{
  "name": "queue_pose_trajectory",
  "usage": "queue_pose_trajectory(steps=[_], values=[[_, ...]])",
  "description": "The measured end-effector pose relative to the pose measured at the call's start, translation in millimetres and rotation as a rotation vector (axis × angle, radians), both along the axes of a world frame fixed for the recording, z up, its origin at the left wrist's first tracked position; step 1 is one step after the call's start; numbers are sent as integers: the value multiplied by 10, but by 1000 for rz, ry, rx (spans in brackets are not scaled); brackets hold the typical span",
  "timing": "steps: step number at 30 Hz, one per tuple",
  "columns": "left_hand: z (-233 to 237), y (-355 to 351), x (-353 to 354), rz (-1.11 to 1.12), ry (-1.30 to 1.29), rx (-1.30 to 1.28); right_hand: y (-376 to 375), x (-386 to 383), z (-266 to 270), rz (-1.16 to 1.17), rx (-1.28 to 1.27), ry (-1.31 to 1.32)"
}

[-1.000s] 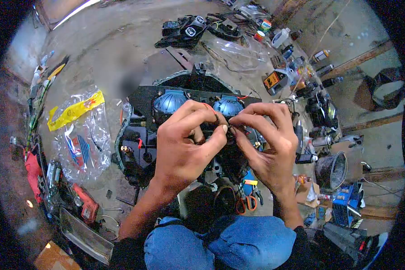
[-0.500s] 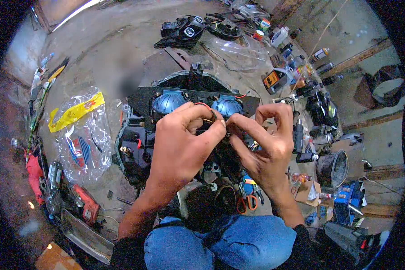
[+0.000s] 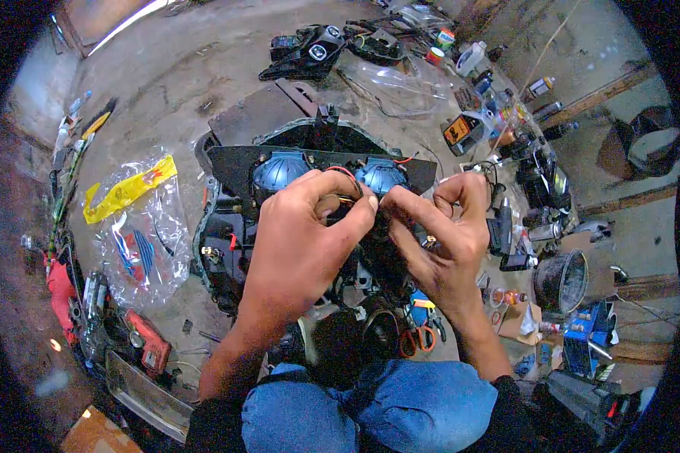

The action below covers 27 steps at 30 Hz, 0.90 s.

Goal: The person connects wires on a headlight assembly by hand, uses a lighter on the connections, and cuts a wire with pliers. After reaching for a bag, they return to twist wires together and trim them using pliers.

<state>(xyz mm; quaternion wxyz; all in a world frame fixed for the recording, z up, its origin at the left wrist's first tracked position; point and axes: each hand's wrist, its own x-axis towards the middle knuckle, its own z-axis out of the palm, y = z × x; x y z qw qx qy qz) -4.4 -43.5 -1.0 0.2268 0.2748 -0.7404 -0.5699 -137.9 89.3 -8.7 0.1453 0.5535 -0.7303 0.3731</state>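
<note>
My left hand (image 3: 298, 238) is closed, pinching thin wires (image 3: 343, 171), red and darker ones, between thumb and fingers. Just right of it, my right hand (image 3: 449, 238) is closed too, thumb and forefinger pressed together; whatever is between these fingertips is too small to make out. Behind the hands, two blue ribbed domed lamp units, one on the left (image 3: 281, 175) and one on the right (image 3: 381, 177), sit on a dark flat plate (image 3: 230, 160). The plate lies across a large black headlight housing (image 3: 223, 219), partly hidden by my hands and forearms.
Left lie a clear plastic bag (image 3: 170, 260) with a yellow strip and a red power tool (image 3: 149, 343). Orange-handled scissors (image 3: 418, 341) are near my knees. Bottles and a black jug (image 3: 461, 134) line the right. Black lamp parts (image 3: 306, 53) lie ahead.
My left hand has shifted very slightly left, and a small gap shows between the two hands' fingertips. A blurred shape at upper left is gone, baring floor and the plate's left end.
</note>
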Motion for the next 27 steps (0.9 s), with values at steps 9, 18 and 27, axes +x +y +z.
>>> queue_pose_trajectory(steps=[9,18,27], values=[[-100,171,-51,168,63,-288,-25,-29,-10,0,-7,-65],[-223,185,20,133,156,-513,-27,21,61,-23,29,-69],[-228,114,-23,119,204,-561,-76,46,255,14,58,119]])
